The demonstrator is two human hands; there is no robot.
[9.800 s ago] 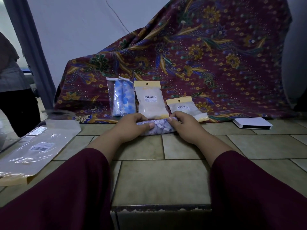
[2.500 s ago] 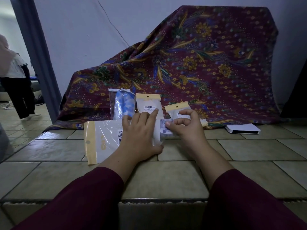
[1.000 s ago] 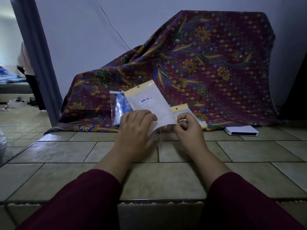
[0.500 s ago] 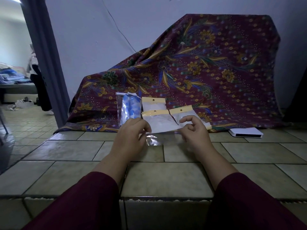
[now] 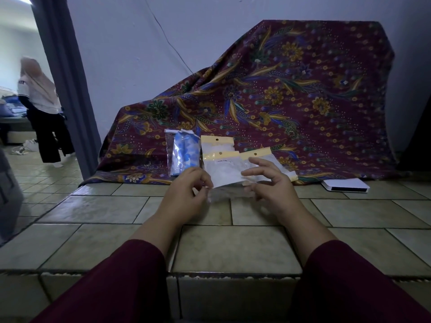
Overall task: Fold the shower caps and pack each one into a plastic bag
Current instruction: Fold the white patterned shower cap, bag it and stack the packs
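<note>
Fingers of the left hand (image 5: 186, 190) pinch the plastic bag (image 5: 225, 172); right hand (image 5: 270, 185) fingers spread apart.

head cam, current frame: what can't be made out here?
- Whatever lies under the batik cloth: fully draped.
- Contents of the newest bag: white panel faces the camera; left hand covers its lower corner.
- Barcode text: too small.
- Rear yellow-header bag: lower half hidden by the newest bag.
- Right hand: whether its fingertips touch the bag is unclear.
- Person in doorway: blurred.
</note>
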